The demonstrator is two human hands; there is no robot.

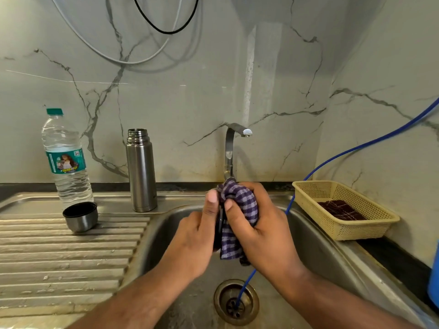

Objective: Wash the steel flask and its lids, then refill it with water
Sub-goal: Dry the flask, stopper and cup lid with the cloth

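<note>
The open steel flask (pixel 141 172) stands upright on the sink's back ledge, left of the tap (pixel 231 148). Its steel cup lid (pixel 80 216) lies tilted on the ribbed drainboard (pixel 59 255), mouth up. Over the sink basin (pixel 166 236), my left hand (pixel 198 236) grips a small dark lid (pixel 221 220), mostly hidden. My right hand (pixel 257 224) grips a purple checked cloth (pixel 240 210) wrapped against that lid. No water runs from the tap.
A plastic water bottle (pixel 66 160) with a green cap stands at the back left. A yellow basket (pixel 344 210) holding a dark cloth sits right of the basin. A blue hose (pixel 332 160) runs down into the drain (pixel 236 301).
</note>
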